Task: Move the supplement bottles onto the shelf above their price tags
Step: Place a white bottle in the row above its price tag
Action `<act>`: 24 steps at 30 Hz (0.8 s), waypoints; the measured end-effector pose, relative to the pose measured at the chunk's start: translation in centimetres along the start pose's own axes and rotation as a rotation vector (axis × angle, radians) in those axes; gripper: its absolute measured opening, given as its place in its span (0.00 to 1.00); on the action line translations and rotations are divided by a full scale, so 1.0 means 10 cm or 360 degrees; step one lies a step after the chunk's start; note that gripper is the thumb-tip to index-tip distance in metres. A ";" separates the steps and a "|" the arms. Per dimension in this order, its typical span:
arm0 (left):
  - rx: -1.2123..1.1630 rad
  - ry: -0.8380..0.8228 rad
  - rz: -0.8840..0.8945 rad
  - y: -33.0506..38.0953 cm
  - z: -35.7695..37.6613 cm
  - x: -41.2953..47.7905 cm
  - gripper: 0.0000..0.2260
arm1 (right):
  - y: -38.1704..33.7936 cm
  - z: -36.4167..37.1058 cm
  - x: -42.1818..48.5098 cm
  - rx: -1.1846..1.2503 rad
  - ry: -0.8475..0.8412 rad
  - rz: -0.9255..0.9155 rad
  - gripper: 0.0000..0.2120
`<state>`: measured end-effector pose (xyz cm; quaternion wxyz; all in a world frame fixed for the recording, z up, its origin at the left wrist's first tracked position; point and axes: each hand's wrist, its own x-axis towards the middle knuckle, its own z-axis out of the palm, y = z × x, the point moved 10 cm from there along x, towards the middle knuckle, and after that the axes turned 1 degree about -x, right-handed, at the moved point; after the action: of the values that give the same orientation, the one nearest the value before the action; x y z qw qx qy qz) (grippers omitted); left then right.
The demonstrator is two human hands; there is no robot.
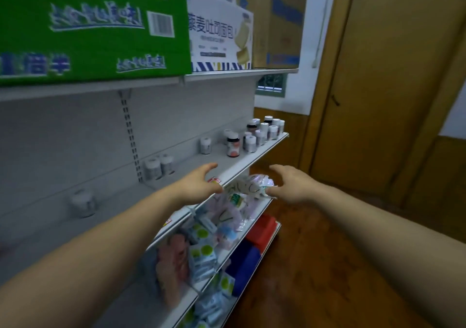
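Several small supplement bottles stand on the white middle shelf [254, 158]: a tight cluster [264, 133] at its far right end, a dark bottle with a pink label [232, 147], a lone white one [205, 145], a pair [158, 167] and a blurred one [83, 202] to the left. A red and yellow price tag [214, 180] sits on the shelf's front rail. My left hand [201, 182] hovers over that rail, fingers relaxed and holding nothing. My right hand [290, 186] is out in the aisle beside the shelf edge, fingers loosely spread and empty.
Cardboard boxes fill the top shelf: a green one [95, 25], a white bread box [219, 35] and a brown one [277, 20]. Packets in plastic wrap [237, 201] crowd the lower shelves, with red [262, 229] and blue [245, 264] packs below. A wooden door [393, 88] and wood floor lie right.
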<state>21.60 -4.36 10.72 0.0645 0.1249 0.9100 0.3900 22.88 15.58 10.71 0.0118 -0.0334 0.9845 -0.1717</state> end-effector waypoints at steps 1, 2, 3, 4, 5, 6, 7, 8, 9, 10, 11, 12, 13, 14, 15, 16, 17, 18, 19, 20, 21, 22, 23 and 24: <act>-0.0005 -0.0015 0.0013 0.04 0.06 0.16 0.30 | 0.13 -0.03 0.09 0.0014 0.0008 0.0012 0.36; -0.0005 -0.0029 0.0011 0.06 0.11 0.31 0.30 | 0.24 -0.05 0.18 0.0019 0.0014 0.0023 0.36; -0.0001 -0.0046 0.0002 0.05 0.16 0.47 0.30 | 0.34 -0.06 0.29 0.0024 0.0011 0.0034 0.36; -0.0003 -0.0063 -0.0009 0.04 0.20 0.63 0.31 | 0.43 -0.06 0.41 0.0034 0.0007 0.0043 0.36; -0.0005 -0.0073 -0.0020 0.02 0.23 0.80 0.31 | 0.50 -0.06 0.54 0.0039 0.0001 0.0053 0.36; -0.0013 -0.0076 -0.0031 0.00 0.25 0.97 0.31 | 0.56 -0.07 0.69 0.0038 -0.0002 0.0056 0.36; -0.0023 -0.0069 -0.0034 -0.03 0.26 1.16 0.31 | 0.61 -0.07 0.85 0.0030 -0.0005 0.0055 0.36; -0.0032 -0.0056 -0.0036 -0.07 0.27 1.35 0.30 | 0.66 -0.08 1.02 0.0013 -0.0005 0.0044 0.36; -0.0044 -0.0043 -0.0034 -0.09 0.27 1.55 0.30 | 0.69 -0.09 1.19 0.0000 -0.0004 0.0033 0.36; -0.0053 -0.0029 -0.0035 -0.11 0.26 1.74 0.30 | 0.72 -0.10 1.37 -0.0002 -0.0005 0.0027 0.36; -0.0066 -0.0018 -0.0036 -0.13 0.25 1.94 0.30 | 0.75 -0.12 1.54 0.0001 -0.0014 0.0029 0.35; -0.0076 -0.0013 -0.0042 -0.15 0.24 2.15 0.30 | 0.79 -0.14 1.71 -0.0006 -0.0023 0.0025 0.35; -0.0082 -0.0012 -0.0046 -0.16 0.24 2.34 0.30 | 0.82 -0.16 1.87 -0.0021 -0.0027 0.0019 0.36; -0.0090 -0.0016 -0.0056 -0.17 0.24 2.52 0.30 | 0.86 -0.20 2.02 -0.0037 -0.0024 0.0012 0.35; -0.0111 -0.0011 -0.0063 -0.18 0.24 2.70 0.30 | 0.90 -0.24 2.17 -0.0041 -0.0014 0.0004 0.35; -0.0136 0.0000 -0.0069 -0.19 0.23 2.86 0.30 | 0.94 -0.28 2.31 -0.0038 -0.0001 -0.0005 0.35; -0.0145 0.0005 -0.0079 -0.21 0.23 3.00 0.30 | 0.98 -0.31 2.45 -0.0027 0.0003 -0.0011 0.35; -0.0144 0.0003 -0.0097 -0.24 0.24 3.11 0.30 | 1.01 -0.32 2.58 -0.0016 -0.0007 -0.0014 0.35; -0.0147 0.0000 -0.0107 -0.28 0.25 3.22 0.30 | 1.04 -0.31 2.72 -0.0011 -0.0025 -0.0020 0.35; -0.0156 -0.0006 -0.0112 -0.32 0.25 3.33 0.29 | 1.06 -0.30 2.87 -0.0012 -0.0043 -0.0034 0.35; -0.0167 -0.0006 -0.0119 -0.36 0.24 3.42 0.28 | 1.07 -0.27 3.01 -0.0009 -0.0061 -0.0056 0.36; -0.0160 0.0015 -0.0141 -0.43 0.22 3.52 0.28 | 1.06 -0.25 3.16 -0.0004 -0.0072 -0.0090 0.35; -0.0158 0.0044 -0.0176 -0.51 0.18 3.63 0.29 | 1.03 -0.21 3.31 0.0002 -0.0084 -0.0136 0.35; -0.0174 0.0076 -0.0220 -0.59 0.15 3.72 0.29 | 0.99 -0.17 3.47 0.0002 -0.0099 -0.0192 0.34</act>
<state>-14.84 3.06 4.65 0.0761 0.0489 0.8951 0.4366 -12.38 23.03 8.52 0.0320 -0.0979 0.9798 -0.1717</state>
